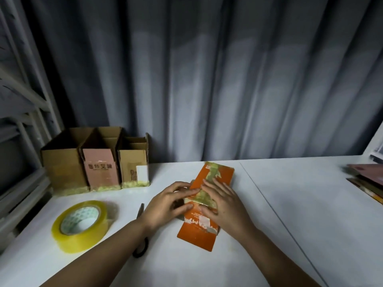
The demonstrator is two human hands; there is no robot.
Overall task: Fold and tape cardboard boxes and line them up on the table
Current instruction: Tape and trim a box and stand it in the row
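Note:
An orange cardboard box [217, 174] lies flat on the white table [290, 204], with strips of yellowish tape along its middle seam. My left hand [167, 204] presses on its left side with straight fingers. My right hand [223, 204] lies flat on the taped seam, fingers spread. A large roll of clear yellowish tape [79, 224] sits to the left. Scissors [141, 212] lie between the roll and my left forearm, partly hidden by it. Three open-topped boxes [97, 162] stand in a row at the back left.
A stack of flat cardboard [366, 179] lies at the table's right edge. A grey curtain [207, 79] hangs behind the table. White rails [20, 100] run along the left side.

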